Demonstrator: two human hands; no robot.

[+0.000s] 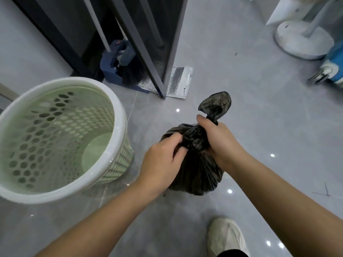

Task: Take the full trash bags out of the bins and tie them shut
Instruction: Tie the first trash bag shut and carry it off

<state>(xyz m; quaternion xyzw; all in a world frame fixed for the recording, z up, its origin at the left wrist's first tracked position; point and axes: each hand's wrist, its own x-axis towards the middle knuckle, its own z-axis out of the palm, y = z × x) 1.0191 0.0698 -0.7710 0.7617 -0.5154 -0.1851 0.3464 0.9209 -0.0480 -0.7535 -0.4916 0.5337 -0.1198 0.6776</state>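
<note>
A full black trash bag (198, 175) sits on the grey tiled floor at centre. Its neck is gathered and twisted, and a loose loop of plastic sticks up behind my right hand. My left hand (163, 160) pinches the bunched plastic at the neck from the left. My right hand (220, 141) is closed around the neck from the right. To the left stands a pale green perforated bin (61, 190) with a white rim, with no bag inside.
A dark glass door frame (148, 58) stands open behind the bag, with a silver foil mat (181, 80) at its foot. A blue dustpan and brush (120, 65) lean behind the bin. A white fan base (300, 41) is at the far right. My shoe (226, 236) is near the bottom.
</note>
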